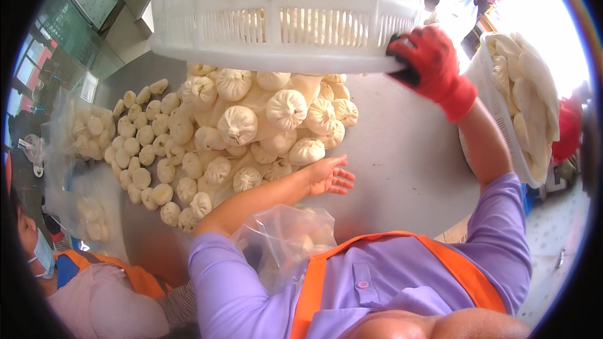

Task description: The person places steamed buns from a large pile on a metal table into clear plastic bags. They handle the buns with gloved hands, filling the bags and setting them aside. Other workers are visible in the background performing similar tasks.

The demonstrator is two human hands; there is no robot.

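My right hand, in a red glove with a dark palm, grips the lower right rim of a white slotted plastic basket. The basket is tilted over the metal table, and pale pieces show through its slots. Under and before it lies a heap of steamed buns, with smaller flat round buns spread to the left. My left hand is bare, its fingers apart, holding nothing, at the heap's near edge. Close to my body is a clear plastic bag with pale pieces in it.
On the right stands another white basket full of pale flat dough pieces. Clear bags of buns are at the left table edge. A co-worker in a face mask and orange apron straps is at the lower left.
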